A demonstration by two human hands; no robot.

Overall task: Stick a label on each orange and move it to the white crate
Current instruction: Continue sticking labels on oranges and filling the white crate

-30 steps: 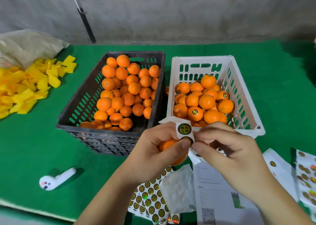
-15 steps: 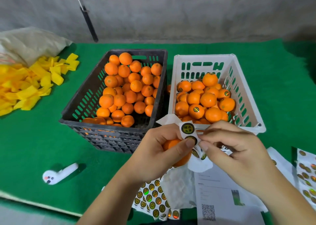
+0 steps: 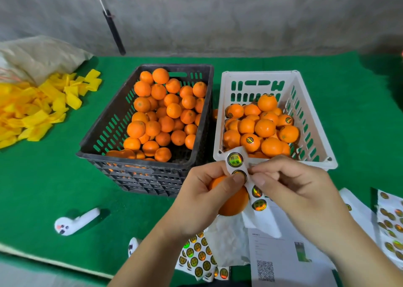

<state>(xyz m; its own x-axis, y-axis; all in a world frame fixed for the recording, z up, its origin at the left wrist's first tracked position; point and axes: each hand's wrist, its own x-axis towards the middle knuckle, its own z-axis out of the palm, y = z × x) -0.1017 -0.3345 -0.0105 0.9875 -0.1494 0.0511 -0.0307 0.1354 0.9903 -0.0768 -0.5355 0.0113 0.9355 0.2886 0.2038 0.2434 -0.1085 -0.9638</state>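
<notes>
- Orange fruit [image 3: 231, 201] sits cupped in the left hand [image 3: 204, 197], low in the view at about 6 o'clock from the white crate [image 3: 224, 120], in front of its near rim.
- The left hand's fingers curl round the orange, and its thumb [image 3: 236, 178] also pins a strip of labels [image 3: 236, 161] against the fruit.
- The right hand [image 3: 292, 190] is closed in a pinch on the strip's edge, at 3 o'clock from the thumb.
- Judged from this, the step in hand is peeling one label off its backing; the orange shows no label on the skin that can be seen.
- Next the label would need to come free cleanly, be pressed flat on the curved skin, and the orange carried toward 12 o'clock into the white crate.
- The held orange looks smooth, bright and round, mostly hidden by fingers.
- The labels are round, shiny and dark-ringed with a green-gold centre.
- The white crate is partly filled with oranges, several showing labels; the black crate [image 3: 104, 138] at its 9 o'clock holds bare ones.
- More label sheets [image 3: 199, 258] lie on the green cloth [image 3: 43, 177] at 6 o'clock from the hands.
</notes>
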